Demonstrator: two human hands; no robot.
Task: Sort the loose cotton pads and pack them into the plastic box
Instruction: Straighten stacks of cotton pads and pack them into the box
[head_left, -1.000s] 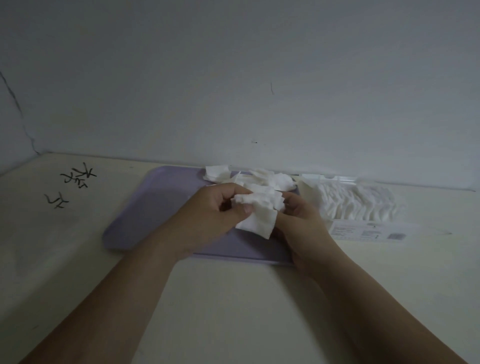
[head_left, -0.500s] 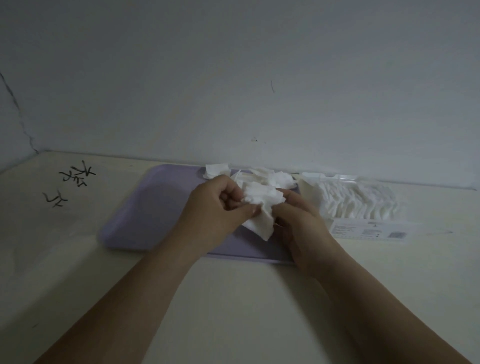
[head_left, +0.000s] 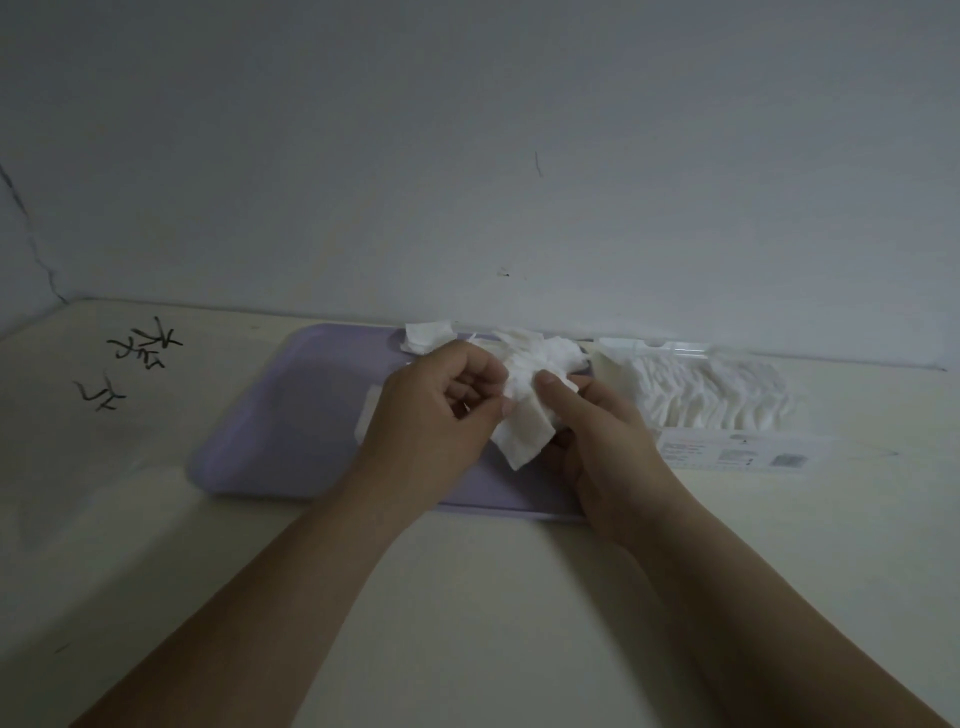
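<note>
1. Bunch of cotton pads (head_left: 522, 421), white and overlapping, is at the centre of the frame, held just above the tray between both hands. The number in the bunch cannot be counted.
2. Two hands are close together, both clamped on that one bunch. The left hand (head_left: 431, 415) has its fingers curled and pinches the bunch's left edge with the thumb. The right hand (head_left: 608, 447) presses its thumb on top, with its fingers underneath.
3. More loose pads (head_left: 558, 351) lie heaped at the tray's far edge, just behind the hands. One square pad (head_left: 427, 335) stands clear at the heap's left end; the rest are too jumbled to count.
4. One clear plastic box (head_left: 675, 347) sits just right of the tray, against the wall. It is filled with a row of packed pads (head_left: 711, 395) standing on edge, too blurred to count. One white printed label (head_left: 737, 453) is on its near side.
5. One lavender tray (head_left: 291, 431) lies on the surface beneath the hands; its left half is bare.
6. The cream surface (head_left: 493, 597) carries two groups of black scribbled marks at the left of the frame, an upper group (head_left: 145, 345) and a lower group (head_left: 101, 397).
7. A pale wall (head_left: 467, 156) fills the upper frame, with one dark crack (head_left: 31, 234) at its left edge.
</note>
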